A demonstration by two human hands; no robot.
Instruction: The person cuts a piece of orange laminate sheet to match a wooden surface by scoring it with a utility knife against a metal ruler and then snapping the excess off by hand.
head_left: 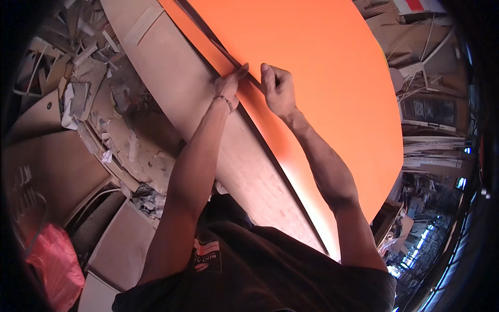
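A long, thin dark strip (210,35) slants down from the top edge across a large, glossy orange sheet (332,104). My left hand (228,86), with a bracelet at its wrist, is closed around the strip near the sheet's left edge, its fingers partly hidden. My right hand (279,91) makes a fist over the orange surface, gripping the lower end of the strip, thumb uppermost. Beneath and left of the sheet lies a pale wooden board (176,86); a dark gap runs between the two.
Wood offcuts and scraps (96,88) litter the floor at left. A red plastic bag (56,265) sits at the lower left, near pale panels (122,244). Stacked boards (434,153) and more offcuts line the right side. A small flat wood piece (144,25) rests on the pale board.
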